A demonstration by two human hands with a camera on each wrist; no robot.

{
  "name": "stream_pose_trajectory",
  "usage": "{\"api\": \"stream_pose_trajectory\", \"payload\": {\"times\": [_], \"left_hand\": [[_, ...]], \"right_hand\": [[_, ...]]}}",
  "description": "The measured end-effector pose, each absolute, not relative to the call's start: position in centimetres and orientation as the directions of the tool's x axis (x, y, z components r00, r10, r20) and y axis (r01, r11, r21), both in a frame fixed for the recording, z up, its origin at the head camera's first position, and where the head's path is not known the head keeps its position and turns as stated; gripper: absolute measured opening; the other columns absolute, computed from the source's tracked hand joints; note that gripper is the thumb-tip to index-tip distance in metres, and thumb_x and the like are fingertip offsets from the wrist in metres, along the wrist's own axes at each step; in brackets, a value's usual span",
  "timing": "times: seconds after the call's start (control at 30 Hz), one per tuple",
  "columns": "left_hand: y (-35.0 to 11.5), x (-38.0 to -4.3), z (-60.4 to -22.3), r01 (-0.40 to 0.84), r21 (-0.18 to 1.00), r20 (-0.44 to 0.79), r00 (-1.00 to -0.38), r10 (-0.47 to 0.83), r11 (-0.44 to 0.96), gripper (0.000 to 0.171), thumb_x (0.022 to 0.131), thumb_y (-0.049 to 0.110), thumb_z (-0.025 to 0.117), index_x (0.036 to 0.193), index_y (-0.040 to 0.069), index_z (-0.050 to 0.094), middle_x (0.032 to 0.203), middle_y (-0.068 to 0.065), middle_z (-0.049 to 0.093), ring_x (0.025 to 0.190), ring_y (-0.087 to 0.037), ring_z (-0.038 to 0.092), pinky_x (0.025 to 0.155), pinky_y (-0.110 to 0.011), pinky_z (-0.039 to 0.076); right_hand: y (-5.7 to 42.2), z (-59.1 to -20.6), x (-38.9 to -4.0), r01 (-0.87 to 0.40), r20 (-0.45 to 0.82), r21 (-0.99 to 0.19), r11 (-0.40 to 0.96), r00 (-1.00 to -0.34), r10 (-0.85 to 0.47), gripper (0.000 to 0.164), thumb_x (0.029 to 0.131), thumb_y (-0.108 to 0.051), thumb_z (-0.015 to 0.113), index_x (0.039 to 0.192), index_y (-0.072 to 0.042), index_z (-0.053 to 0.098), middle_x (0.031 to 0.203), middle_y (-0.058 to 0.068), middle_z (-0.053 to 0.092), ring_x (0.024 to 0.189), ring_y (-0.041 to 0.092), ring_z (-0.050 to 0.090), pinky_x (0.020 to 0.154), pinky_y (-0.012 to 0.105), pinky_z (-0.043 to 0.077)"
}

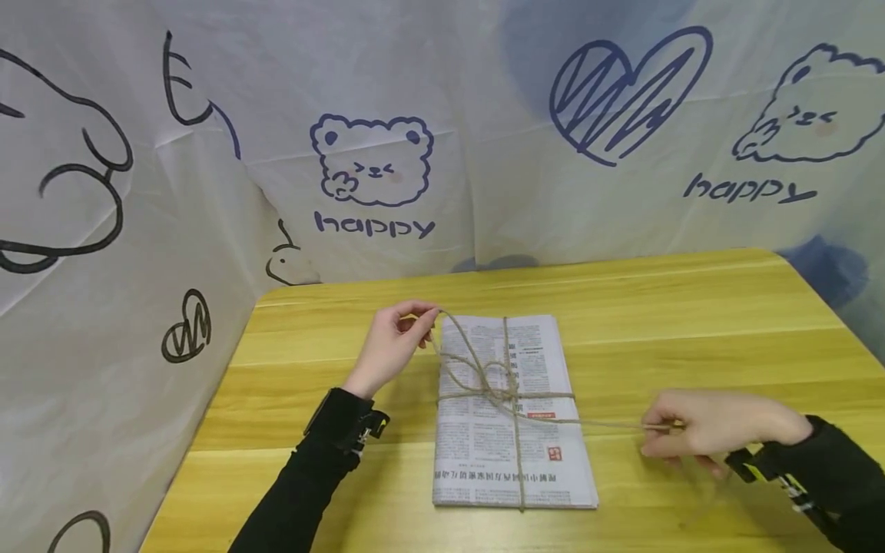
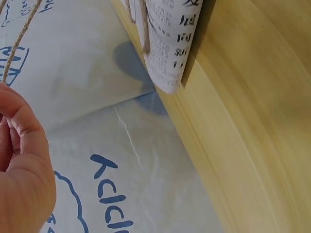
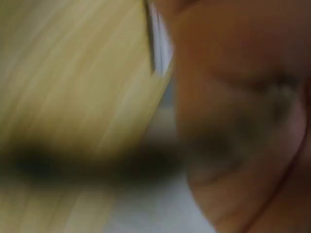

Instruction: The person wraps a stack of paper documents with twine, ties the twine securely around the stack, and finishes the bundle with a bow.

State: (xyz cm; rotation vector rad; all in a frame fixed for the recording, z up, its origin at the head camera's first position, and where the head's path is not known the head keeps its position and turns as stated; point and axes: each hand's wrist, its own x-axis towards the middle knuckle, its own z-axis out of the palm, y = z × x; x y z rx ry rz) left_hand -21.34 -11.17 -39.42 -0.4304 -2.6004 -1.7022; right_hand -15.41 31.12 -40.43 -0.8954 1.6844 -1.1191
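A folded stack of newspapers (image 1: 477, 461) lies on the table, with brown twine (image 1: 542, 395) crossed around it lengthwise and across. Loops of twine gather at a knot near the middle of its top face. At the stack's upper left corner, my left hand (image 1: 392, 344) pinches a raised strand between thumb and fingertips; the left wrist view shows this strand (image 2: 21, 36) running up from the fingers. Off the stack's right side, my right hand (image 1: 715, 422) grips another strand, which stretches from the knot. The right wrist view is blurred, with a dark strand across the palm (image 3: 233, 145).
The yellow wood-grain table (image 1: 657, 330) extends on both sides of the stack. Behind it and along the left hangs a pale cloth (image 1: 470, 184) printed with bears, hearts and the word "happy". A black strap with a small device sits on each wrist.
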Motion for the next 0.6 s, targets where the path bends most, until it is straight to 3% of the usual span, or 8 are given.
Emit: {"api": "stream_pose_trajectory", "payload": {"times": [0.1, 0.23, 0.43, 0.6], "left_hand": [[-11.3, -21.4, -39.3, 0.226, 0.898, 0.153, -0.965, 0.213, 0.378, 0.024, 0.104, 0.017, 0.058, 0.117, 0.003, 0.071, 0.098, -0.016, 0.066, 0.07, -0.014, 0.06, 0.063, -0.025, 0.05], [-11.3, -21.2, -39.2, 0.226, 0.904, 0.152, -0.964, 0.219, 0.364, 0.023, 0.103, 0.017, 0.059, 0.116, 0.003, 0.071, 0.099, -0.016, 0.068, 0.071, -0.013, 0.061, 0.065, -0.025, 0.051], [-10.1, -20.0, -39.3, 0.231, 0.931, 0.133, -0.936, 0.325, 0.282, 0.022, 0.103, 0.017, 0.06, 0.116, 0.005, 0.071, 0.097, -0.015, 0.069, 0.076, -0.019, 0.06, 0.068, -0.023, 0.049], [-9.0, -18.9, -38.8, 0.225, 0.96, 0.134, -0.892, 0.433, 0.166, 0.024, 0.104, 0.015, 0.057, 0.118, -0.001, 0.068, 0.097, -0.025, 0.062, 0.073, -0.01, 0.058, 0.069, -0.027, 0.05]], "right_hand": [[32.6, -40.5, -15.4, -0.047, -0.335, -0.928, 0.37, -0.334, -0.881, 0.038, 0.109, -0.012, 0.041, 0.085, 0.012, 0.058, 0.071, 0.03, 0.048, 0.045, 0.036, 0.036, 0.045, 0.026, 0.044], [32.8, -41.3, -15.3, -0.177, -0.301, -0.905, 0.387, -0.375, -0.877, 0.036, 0.11, -0.011, 0.037, 0.086, 0.004, 0.058, 0.07, 0.017, 0.049, 0.052, 0.018, 0.036, 0.051, 0.027, 0.036], [30.0, -42.1, -15.1, -0.362, -0.151, -0.868, 0.341, -0.463, -0.873, 0.022, 0.108, -0.014, 0.045, 0.089, -0.009, 0.056, 0.072, 0.001, 0.046, 0.061, -0.002, 0.033, 0.056, 0.029, 0.035], [27.7, -41.9, -15.1, -0.509, 0.006, -0.796, 0.327, -0.547, -0.837, 0.017, 0.106, -0.015, 0.051, 0.094, -0.016, 0.063, 0.073, -0.006, 0.052, 0.064, -0.008, 0.039, 0.055, 0.023, 0.038]]}}
